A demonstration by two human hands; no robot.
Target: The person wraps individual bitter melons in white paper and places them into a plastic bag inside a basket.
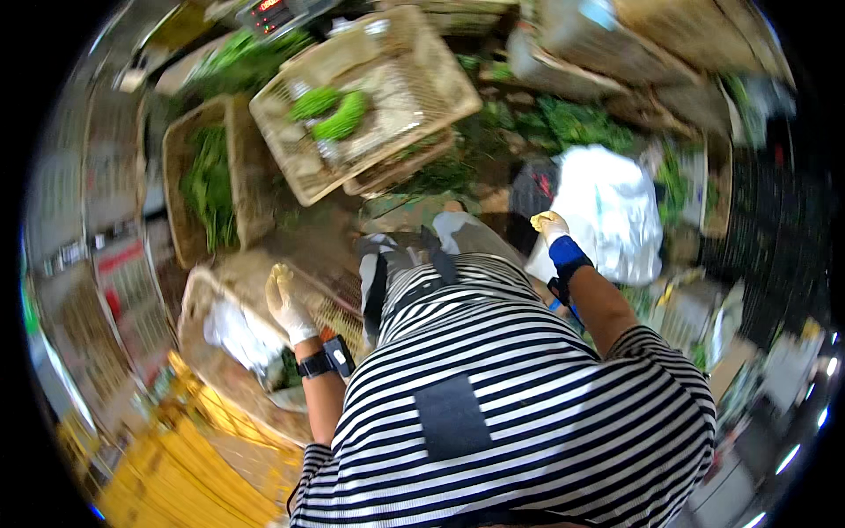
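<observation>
Both gloved: left hand (285, 304) near crate (201, 354), right hand (552, 227) apparently beside bag (609, 211).

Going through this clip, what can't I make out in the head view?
Head view:
Left hand: blur obscures whether its fingers hold anything small.
Right hand: too small and blurred to tell its exact grip.
White plastic bundle: its own outer plastic hides any contents.
Leafy greens: blur hides their kind.
Device with red-lit display: partly cut off by the upper edge.
</observation>
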